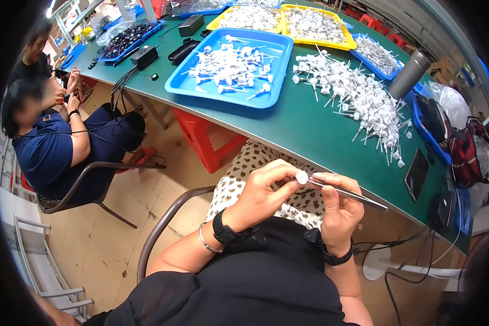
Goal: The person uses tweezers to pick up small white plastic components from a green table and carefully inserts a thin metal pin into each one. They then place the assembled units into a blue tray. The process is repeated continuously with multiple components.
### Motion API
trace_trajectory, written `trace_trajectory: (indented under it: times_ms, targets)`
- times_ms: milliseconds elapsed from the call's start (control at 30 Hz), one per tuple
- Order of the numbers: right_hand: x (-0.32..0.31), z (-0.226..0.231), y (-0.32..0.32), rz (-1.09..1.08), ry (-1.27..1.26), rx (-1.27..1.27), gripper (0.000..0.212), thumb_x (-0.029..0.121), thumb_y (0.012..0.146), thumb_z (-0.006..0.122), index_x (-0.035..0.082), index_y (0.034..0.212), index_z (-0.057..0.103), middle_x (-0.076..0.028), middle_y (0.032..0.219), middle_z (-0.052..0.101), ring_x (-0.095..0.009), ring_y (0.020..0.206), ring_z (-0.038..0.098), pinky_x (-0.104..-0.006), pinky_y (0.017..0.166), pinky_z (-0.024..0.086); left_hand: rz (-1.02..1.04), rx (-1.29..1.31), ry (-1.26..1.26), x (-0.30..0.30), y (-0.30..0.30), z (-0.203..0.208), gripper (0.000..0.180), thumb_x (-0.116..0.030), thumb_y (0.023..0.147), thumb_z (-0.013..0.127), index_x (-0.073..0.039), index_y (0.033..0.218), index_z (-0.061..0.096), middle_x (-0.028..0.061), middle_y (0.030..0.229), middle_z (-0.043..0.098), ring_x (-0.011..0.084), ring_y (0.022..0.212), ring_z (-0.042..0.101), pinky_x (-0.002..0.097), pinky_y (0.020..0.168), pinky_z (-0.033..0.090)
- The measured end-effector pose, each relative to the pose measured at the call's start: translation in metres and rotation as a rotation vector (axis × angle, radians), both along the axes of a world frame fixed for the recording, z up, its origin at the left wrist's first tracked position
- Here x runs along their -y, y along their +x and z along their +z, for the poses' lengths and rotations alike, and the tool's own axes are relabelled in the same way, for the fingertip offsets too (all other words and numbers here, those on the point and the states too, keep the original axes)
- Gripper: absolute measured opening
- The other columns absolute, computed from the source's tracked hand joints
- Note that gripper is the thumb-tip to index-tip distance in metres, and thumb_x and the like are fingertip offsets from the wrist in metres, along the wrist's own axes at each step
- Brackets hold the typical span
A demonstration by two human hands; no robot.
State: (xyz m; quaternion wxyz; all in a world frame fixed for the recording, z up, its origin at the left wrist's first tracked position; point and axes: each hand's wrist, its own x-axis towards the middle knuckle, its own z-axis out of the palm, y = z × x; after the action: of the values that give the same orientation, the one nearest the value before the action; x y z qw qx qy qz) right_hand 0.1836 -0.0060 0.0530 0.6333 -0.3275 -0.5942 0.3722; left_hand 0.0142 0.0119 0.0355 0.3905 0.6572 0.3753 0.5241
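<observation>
Over my lap, in front of the table edge, my left hand (263, 190) pinches a small white round-headed plastic part (301, 177) between thumb and fingertips. My right hand (339, 209) is closed round a pair of slim metal tweezers (361, 198). Their tip end meets the white part, and the back end sticks out to the right past my fingers. Fine detail on the part is too small to make out. Beyond my hands, a blue tray (174, 81) on the table holds many similar white parts with thin stems.
A loose heap of white stemmed parts (358, 98) covers the green table (244, 122) at right. Yellow trays (339, 45) stand behind. A grey bottle (410, 75), a phone (417, 174) and bags (467, 152) are farther right. A red stool (201, 138) and a seated person (54, 136) are left.
</observation>
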Motion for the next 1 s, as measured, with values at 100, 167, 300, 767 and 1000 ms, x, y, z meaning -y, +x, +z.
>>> trace_trajectory:
  times_ms: [100, 167, 300, 767, 1000]
  targets:
    - [-0.0003, -0.0023, 0.0003, -0.023, 0.023, 0.051, 0.017, 0.004, 0.094, 0.067, -0.004, 0.108, 0.064, -0.012, 0.105, 0.068, -0.016, 0.089, 0.065, -0.0264, 0.079, 0.053, 0.005, 0.019, 0.013, 0.0001, 0.0025, -0.0015, 0.013, -0.002, 0.089, 0.069, -0.001, 0.102, 0.070, 0.0061, 0.091, 0.066, 0.0115, 0.072, 0.061, 0.0260, 0.064, 0.049]
    - [-0.0007, -0.0030, 0.0001, -0.045, 0.042, 0.085, 0.016, 0.004, 0.093, 0.067, -0.004, 0.106, 0.065, -0.013, 0.104, 0.069, -0.016, 0.087, 0.065, -0.0267, 0.077, 0.053, 0.010, 0.006, 0.023, 0.0004, 0.0024, -0.0014, 0.014, -0.001, 0.089, 0.069, -0.001, 0.103, 0.070, 0.0062, 0.091, 0.065, 0.0117, 0.072, 0.061, 0.0259, 0.063, 0.049]
    - [-0.0017, -0.0021, -0.0007, -0.083, 0.076, 0.140, 0.014, 0.004, 0.092, 0.069, -0.004, 0.104, 0.066, -0.013, 0.100, 0.070, -0.017, 0.085, 0.065, -0.0274, 0.074, 0.053, 0.011, -0.030, 0.025, 0.0007, 0.0015, -0.0038, 0.017, 0.000, 0.088, 0.070, -0.001, 0.105, 0.070, 0.0068, 0.092, 0.066, 0.0119, 0.076, 0.062, 0.0250, 0.066, 0.050]
    - [-0.0057, -0.0007, -0.0016, -0.147, 0.155, 0.279, 0.009, 0.003, 0.090, 0.070, -0.003, 0.096, 0.068, -0.012, 0.089, 0.071, -0.018, 0.075, 0.065, -0.0278, 0.065, 0.052, 0.037, -0.061, 0.062, 0.0010, 0.0027, -0.0074, 0.017, 0.001, 0.086, 0.071, -0.002, 0.103, 0.071, 0.0075, 0.090, 0.066, 0.0130, 0.072, 0.060, 0.0263, 0.064, 0.049]
    - [-0.0042, -0.0019, -0.0028, -0.150, 0.083, 0.232, 0.007, 0.004, 0.091, 0.069, -0.002, 0.096, 0.068, -0.010, 0.088, 0.071, -0.015, 0.073, 0.063, -0.0257, 0.064, 0.050, 0.028, -0.075, 0.063, 0.0007, 0.0011, -0.0081, 0.016, 0.000, 0.087, 0.071, -0.002, 0.103, 0.071, 0.0077, 0.090, 0.066, 0.0129, 0.072, 0.060, 0.0264, 0.063, 0.049]
